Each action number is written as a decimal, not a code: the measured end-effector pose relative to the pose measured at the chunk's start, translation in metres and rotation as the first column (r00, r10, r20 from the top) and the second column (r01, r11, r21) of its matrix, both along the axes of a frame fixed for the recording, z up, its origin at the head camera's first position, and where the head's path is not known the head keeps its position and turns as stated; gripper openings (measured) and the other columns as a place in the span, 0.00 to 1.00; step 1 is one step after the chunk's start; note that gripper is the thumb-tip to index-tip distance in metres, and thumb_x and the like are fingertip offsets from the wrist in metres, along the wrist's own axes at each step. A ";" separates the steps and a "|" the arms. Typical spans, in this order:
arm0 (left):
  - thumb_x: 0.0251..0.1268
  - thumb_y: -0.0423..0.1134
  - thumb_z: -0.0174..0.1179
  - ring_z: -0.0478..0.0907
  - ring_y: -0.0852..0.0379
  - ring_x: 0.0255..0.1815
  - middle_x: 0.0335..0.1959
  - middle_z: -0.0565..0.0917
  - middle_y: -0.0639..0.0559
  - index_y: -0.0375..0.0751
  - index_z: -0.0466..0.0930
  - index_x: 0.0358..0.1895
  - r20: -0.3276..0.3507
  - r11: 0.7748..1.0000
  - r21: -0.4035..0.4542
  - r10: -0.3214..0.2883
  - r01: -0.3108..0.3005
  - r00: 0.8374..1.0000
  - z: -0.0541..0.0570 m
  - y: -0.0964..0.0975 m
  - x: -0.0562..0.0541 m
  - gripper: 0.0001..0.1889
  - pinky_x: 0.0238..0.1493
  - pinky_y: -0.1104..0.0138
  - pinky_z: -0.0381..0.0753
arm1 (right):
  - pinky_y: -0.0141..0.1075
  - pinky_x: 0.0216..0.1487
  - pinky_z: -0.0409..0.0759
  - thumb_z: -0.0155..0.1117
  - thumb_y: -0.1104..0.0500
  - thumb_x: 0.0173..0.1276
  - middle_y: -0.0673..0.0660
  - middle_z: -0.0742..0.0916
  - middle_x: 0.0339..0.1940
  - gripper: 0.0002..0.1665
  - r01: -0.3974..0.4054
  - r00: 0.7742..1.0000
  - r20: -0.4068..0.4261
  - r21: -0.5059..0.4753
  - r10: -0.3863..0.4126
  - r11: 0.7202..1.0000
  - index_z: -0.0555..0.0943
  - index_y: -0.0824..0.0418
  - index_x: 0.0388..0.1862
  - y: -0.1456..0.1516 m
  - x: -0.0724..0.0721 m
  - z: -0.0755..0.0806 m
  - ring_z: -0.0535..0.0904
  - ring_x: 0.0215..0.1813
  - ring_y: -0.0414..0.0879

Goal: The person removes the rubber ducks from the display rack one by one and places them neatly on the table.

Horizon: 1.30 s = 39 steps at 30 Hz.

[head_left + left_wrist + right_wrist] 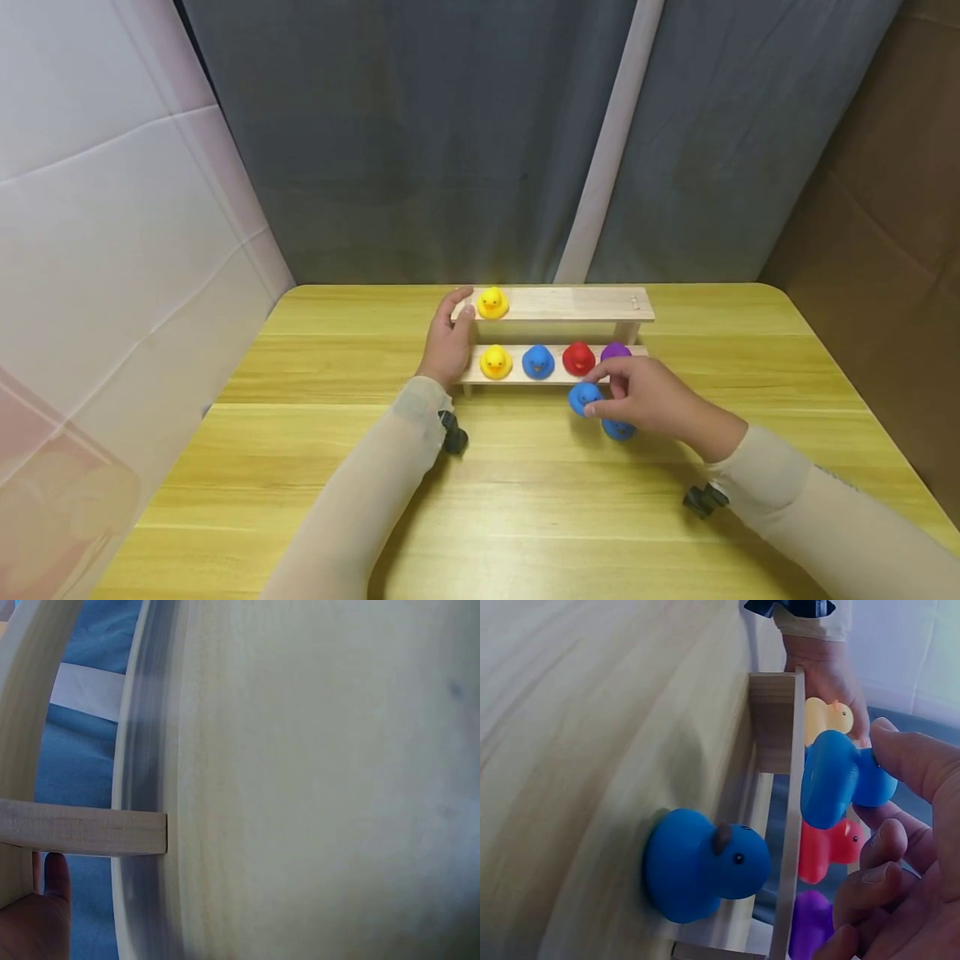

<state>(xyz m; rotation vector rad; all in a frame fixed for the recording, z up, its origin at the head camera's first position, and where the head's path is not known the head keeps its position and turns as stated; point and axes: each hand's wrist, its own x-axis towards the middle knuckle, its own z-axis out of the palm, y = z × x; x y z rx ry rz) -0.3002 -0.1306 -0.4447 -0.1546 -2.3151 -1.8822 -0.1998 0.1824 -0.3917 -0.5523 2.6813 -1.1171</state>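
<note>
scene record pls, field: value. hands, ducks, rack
left hand: rests against the left end of the wooden rack
right hand: pinches a blue duck, lifted in front of the rack
second blue duck: on the table, under the right hand
top shelf: one yellow duck
lower shelf, left to right: yellow, blue, red, purple

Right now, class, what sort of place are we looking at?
Probably a curtained-off recording booth, not a home: grey curtains behind a bare wooden table, with only a small shelf of toy ducks.
</note>
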 end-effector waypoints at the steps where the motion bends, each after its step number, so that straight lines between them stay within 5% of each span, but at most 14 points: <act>1: 0.87 0.47 0.45 0.69 0.47 0.68 0.81 0.66 0.51 0.50 0.67 0.78 0.000 1.000 -0.001 0.000 0.000 1.000 0.000 0.000 0.000 0.23 0.78 0.48 0.64 | 0.33 0.21 0.67 0.84 0.52 0.60 0.51 0.76 0.22 0.21 0.001 1.000 0.004 -0.001 -0.001 1.000 0.88 0.57 0.50 0.000 0.000 -0.001 0.71 0.26 0.47; 13: 0.87 0.47 0.45 0.66 0.48 0.76 0.81 0.66 0.52 0.55 0.69 0.77 0.008 1.000 0.004 0.004 -0.004 1.000 0.001 0.001 0.000 0.21 0.80 0.48 0.61 | 0.33 0.23 0.66 0.83 0.52 0.61 0.50 0.75 0.22 0.20 0.006 1.000 -0.009 0.012 -0.006 1.000 0.88 0.57 0.48 0.000 0.001 -0.013 0.70 0.26 0.45; 34: 0.87 0.49 0.46 0.67 0.48 0.74 0.81 0.65 0.53 0.57 0.69 0.77 0.023 1.000 -0.004 0.004 -0.004 1.000 0.003 0.000 0.003 0.22 0.80 0.48 0.61 | 0.34 0.26 0.66 0.85 0.50 0.58 0.48 0.75 0.21 0.20 0.005 0.998 -0.067 0.083 0.001 0.997 0.90 0.53 0.47 -0.004 0.004 -0.029 0.69 0.27 0.42; 39: 0.87 0.48 0.45 0.71 0.47 0.67 0.80 0.66 0.52 0.56 0.69 0.77 0.022 1.000 -0.001 0.006 -0.006 1.000 0.003 0.001 0.003 0.22 0.77 0.49 0.65 | 0.34 0.27 0.67 0.85 0.51 0.58 0.48 0.75 0.21 0.20 0.014 0.998 -0.059 0.110 -0.007 0.994 0.90 0.53 0.48 -0.006 0.005 -0.027 0.69 0.27 0.42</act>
